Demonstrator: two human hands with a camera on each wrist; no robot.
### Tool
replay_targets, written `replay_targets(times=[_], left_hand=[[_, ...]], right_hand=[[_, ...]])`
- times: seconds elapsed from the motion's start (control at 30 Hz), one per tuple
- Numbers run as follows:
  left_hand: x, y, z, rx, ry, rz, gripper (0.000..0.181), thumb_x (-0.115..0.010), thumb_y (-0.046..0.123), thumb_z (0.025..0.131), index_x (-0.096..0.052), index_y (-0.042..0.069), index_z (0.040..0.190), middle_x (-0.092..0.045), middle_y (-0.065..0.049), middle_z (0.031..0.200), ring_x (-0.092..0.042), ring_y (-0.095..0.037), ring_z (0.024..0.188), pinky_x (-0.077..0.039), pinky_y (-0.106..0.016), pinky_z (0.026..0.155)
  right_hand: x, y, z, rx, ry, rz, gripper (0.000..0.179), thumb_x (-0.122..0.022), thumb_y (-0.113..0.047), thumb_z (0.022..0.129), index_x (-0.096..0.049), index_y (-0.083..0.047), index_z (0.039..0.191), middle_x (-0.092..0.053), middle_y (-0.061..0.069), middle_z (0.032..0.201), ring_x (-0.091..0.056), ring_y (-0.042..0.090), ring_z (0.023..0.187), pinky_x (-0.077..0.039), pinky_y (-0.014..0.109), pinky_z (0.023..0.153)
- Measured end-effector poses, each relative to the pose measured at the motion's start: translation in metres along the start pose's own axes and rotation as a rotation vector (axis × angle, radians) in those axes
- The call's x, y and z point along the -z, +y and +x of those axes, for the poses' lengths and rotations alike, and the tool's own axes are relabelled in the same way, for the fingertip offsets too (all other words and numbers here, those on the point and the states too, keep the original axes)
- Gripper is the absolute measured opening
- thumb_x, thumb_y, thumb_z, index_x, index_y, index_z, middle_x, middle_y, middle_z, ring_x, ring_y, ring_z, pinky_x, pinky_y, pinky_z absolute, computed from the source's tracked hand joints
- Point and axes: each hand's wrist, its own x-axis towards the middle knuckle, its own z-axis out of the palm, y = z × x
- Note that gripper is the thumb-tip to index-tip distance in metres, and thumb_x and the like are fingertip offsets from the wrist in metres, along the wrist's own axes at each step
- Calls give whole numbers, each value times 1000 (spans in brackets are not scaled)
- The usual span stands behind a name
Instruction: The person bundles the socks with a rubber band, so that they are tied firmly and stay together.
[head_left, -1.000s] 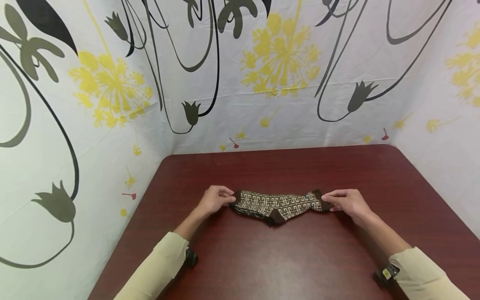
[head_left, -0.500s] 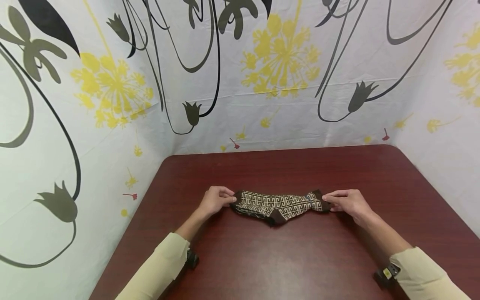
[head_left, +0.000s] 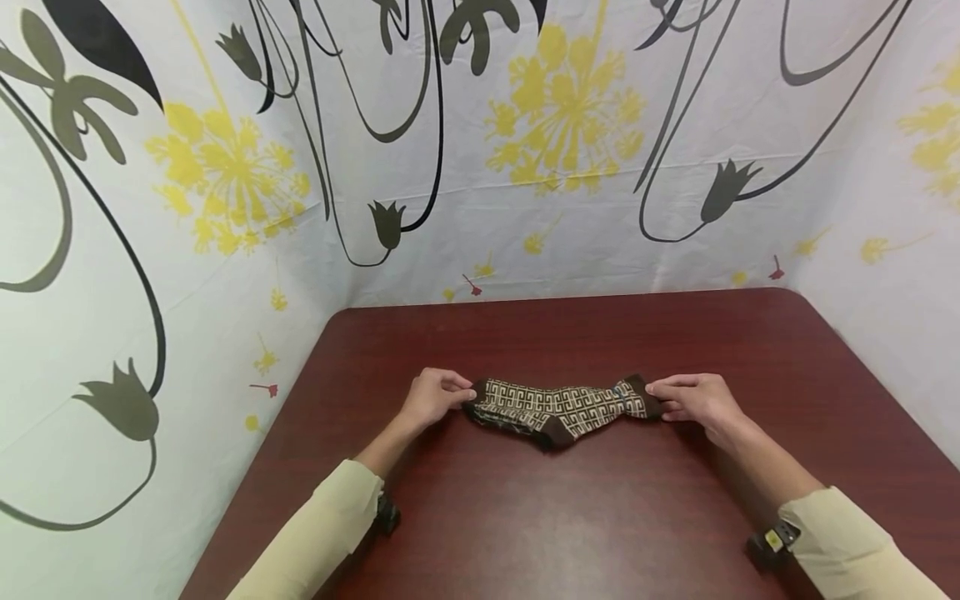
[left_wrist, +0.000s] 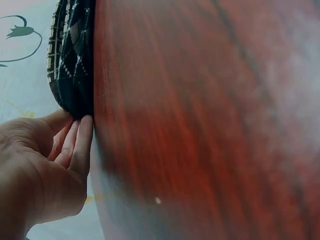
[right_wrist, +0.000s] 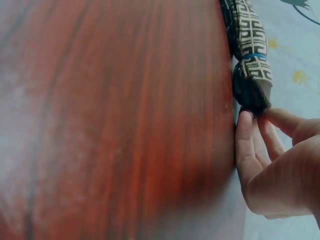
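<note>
A bundle of patterned socks [head_left: 555, 408] lies sideways on the table, brown and cream on top, with a darker sock [left_wrist: 75, 45] showing beneath it in the left wrist view. My left hand [head_left: 432, 397] pinches the dark toe end between thumb and fingers. At the other end, my right hand [head_left: 699, 402] pinches the brown cuff. A thin blue band [right_wrist: 254, 56] circles the bundle close to the cuff, where the fabric is drawn in. The brown heel [head_left: 557, 433] points toward me.
The dark red wooden table [head_left: 570, 517] stretches around the socks, its rounded far corners against a white cloth wall [head_left: 480, 183] printed with flowers. More of this cloth hangs at left and right. A small black device sits at each wrist.
Both hands keep their hold on the two ends of the socks, which stay in place. The head view has shifted very slightly.
</note>
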Motion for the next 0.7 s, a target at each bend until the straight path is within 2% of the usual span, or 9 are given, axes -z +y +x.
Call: replay_targets(times=[0.17,0.37,0.5,0.7], left_hand=[[0,3,2,10,-1,25,10,-85,19,92,-84,11,99,-80,-2,87,-76,-13,72,-62,-30,70],[-1,5,2,9,-4,46,9,-85,19,93,-84,12,99,-80,-2,88,-76,-13,73,-61,-30,70],[-2,3,2,12,7,35,10,-85,21,93,-84,12,98,-80,-2,89,-76,-13,72,-62,-31,70],[-3,2,1,11,3,5,11,-84,21,94,-84,12,100,-80,-3,92,-77,-15,73,-62,-33,70]], right_hand=[[-1,-3,2,35,10,-21,32,-75,-11,101,-72,16,119,-78,-2,96,-75,9,76,-64,35,73],[0,-5,2,18,-14,-55,34,-76,-14,100,-72,13,120,-78,-1,99,-75,10,79,-64,34,76],[-1,-6,2,10,-32,-78,35,-78,-15,99,-72,12,121,-78,1,101,-75,8,83,-63,32,78],[-2,-6,2,21,-14,-100,34,-78,-14,99,-73,12,120,-79,3,102,-75,7,83,-62,29,77]])
